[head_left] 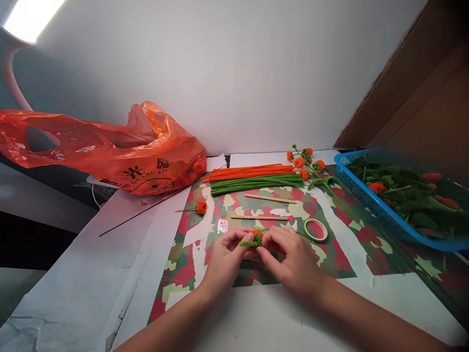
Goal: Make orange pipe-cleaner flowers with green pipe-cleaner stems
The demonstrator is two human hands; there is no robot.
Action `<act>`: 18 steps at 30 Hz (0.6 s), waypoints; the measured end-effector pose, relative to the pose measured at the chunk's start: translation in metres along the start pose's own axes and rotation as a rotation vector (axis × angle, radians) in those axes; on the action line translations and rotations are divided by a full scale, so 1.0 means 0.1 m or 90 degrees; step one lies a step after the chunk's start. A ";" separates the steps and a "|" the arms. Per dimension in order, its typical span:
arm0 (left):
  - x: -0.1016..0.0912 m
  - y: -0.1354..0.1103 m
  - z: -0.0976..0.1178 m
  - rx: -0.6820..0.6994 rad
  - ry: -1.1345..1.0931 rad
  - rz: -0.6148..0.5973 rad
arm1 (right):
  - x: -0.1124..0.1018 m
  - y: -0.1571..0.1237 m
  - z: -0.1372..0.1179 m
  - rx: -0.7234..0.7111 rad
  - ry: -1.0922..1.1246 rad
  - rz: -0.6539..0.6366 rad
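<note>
Between my two hands is a small pipe-cleaner flower (pixel 258 236) with an orange head and green fuzzy strands at its base. My left hand (pixel 227 252) pinches it from the left, thumb and fingers closed on the green part. From the other side my right hand (pixel 291 254) grips it with thumb and forefinger. Fingers cover part of the flower. Just beyond the hands lie two thin wooden sticks, the nearer stick (pixel 259 218) and the farther stick (pixel 270 199). A roll of tape (pixel 315 230) rests right of my right hand.
Orange pipe cleaners (pixel 252 172) and green pipe cleaners (pixel 256 184) lie behind the sticks. A finished orange flower (pixel 201 207) with wire stems is at left, a flower spray (pixel 308 164) at back right. An orange plastic bag (pixel 154 164) stands left, a blue basket (pixel 388 208) of leaves and flowers right.
</note>
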State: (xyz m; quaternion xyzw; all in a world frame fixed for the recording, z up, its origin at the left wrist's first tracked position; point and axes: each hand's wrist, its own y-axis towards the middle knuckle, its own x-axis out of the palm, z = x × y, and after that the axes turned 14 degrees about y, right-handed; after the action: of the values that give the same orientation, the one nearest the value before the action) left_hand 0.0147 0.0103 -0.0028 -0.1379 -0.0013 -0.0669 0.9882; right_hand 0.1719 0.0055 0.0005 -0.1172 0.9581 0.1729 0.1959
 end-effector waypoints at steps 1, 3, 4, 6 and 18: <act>0.00 0.01 -0.01 -0.004 -0.016 0.000 | 0.01 -0.01 -0.01 -0.012 -0.012 0.010; -0.01 0.02 -0.04 -0.018 -0.040 -0.010 | 0.03 -0.01 -0.01 -0.011 -0.012 0.022; -0.01 0.02 -0.05 -0.025 -0.050 -0.013 | 0.03 -0.01 -0.01 0.000 -0.002 0.024; -0.01 0.03 -0.06 -0.036 -0.069 -0.015 | 0.02 -0.01 -0.01 0.034 0.034 0.020; -0.09 0.01 0.03 0.042 0.046 -0.067 | -0.04 -0.03 0.01 0.030 0.075 -0.040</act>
State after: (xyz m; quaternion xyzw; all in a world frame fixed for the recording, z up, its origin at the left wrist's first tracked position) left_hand 0.0062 0.0138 -0.0002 -0.1023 0.0249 -0.1233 0.9868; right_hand 0.1764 0.0036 0.0005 -0.1529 0.9676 0.1365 0.1472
